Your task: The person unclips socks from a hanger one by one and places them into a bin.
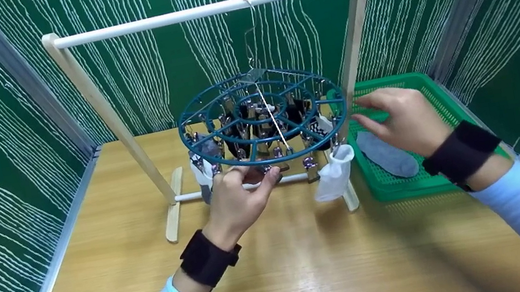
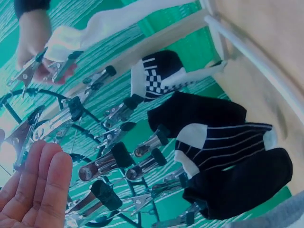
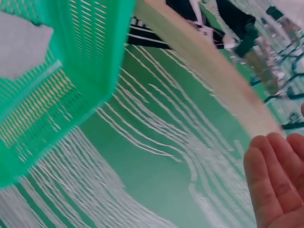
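Observation:
A round blue drying hanger (image 1: 267,157) with metal clips hangs by its hook from a white bar. My left hand (image 1: 237,200) is at its front rim, the thumb and fingers pinching a clip (image 2: 24,137). To the right of the rim, my right hand (image 1: 405,113) holds nothing, its thumb and fingers apart. A white sock (image 1: 335,175) hangs from the right side. At the left hangs a white and grey sock (image 1: 203,176). Black socks (image 2: 237,183), a striped one (image 2: 228,145) and a checkered one (image 2: 159,78) hang further in.
A green basket (image 1: 407,191) stands on the table at the right, with a grey sock (image 1: 388,153) lying in it. The wooden stand (image 1: 356,40) has uprights on both sides of the hanger and a low white crossbar. Green walls with white lines surround the table (image 1: 282,279).

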{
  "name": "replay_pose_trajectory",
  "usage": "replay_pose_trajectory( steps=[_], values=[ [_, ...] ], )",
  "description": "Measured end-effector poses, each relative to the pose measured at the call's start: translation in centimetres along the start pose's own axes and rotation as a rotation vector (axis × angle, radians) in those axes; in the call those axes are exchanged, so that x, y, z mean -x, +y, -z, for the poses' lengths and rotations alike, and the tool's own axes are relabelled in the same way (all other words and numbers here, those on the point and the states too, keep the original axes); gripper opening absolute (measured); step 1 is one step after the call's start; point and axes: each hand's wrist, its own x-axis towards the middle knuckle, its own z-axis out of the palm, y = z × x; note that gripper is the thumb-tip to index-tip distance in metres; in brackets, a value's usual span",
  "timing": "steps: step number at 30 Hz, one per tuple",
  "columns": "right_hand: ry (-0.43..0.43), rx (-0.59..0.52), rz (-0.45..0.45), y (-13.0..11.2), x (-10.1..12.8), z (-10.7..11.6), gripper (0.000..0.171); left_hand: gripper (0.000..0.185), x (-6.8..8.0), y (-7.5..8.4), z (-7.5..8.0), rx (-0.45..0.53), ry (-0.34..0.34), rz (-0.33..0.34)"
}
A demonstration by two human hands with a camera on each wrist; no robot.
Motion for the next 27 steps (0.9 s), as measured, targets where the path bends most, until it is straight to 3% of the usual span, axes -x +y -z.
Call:
replay_pose_trajectory(
  steps=[6, 12, 14, 17, 21, 24, 27],
  values=[
    [0.075, 0.094, 0.208, -1.5, -0.3, -0.5, 0.038, 0.024, 0.7, 0.4, 0.4, -0.097, 0.071, -0.063],
    [0.081, 0.113, 0.291, -1.8, -0.7, -0.7, 0.034, 0.039, 1.2, 0.7, 1.3, -0.153, 0.149, -0.146],
    [0.084, 0.12, 0.308, -1.8, -0.8, -0.6, 0.03, 0.047, 1.3, 0.8, 1.6, -0.193, 0.193, -0.212],
    [0.095, 0.115, 0.334, -1.8, -0.9, -0.6, 0.027, 0.056, 1.2, 1.1, 1.9, -0.295, 0.292, -0.379],
    [0.119, 0.089, 0.372, -1.8, -0.9, -0.7, 0.027, 0.048, 0.5, 1.8, 2.2, -0.46, 0.411, -0.599],
    [0.121, 0.091, 0.389, -2.1, -0.9, -0.6, 0.026, 0.035, -0.1, 2.4, 2.5, -0.571, 0.425, -0.682],
    [0.114, 0.104, 0.405, -2.5, -1.0, -0.4, 0.024, 0.034, -0.4, 2.6, 2.8, -0.646, 0.396, -0.707]
  ],
)
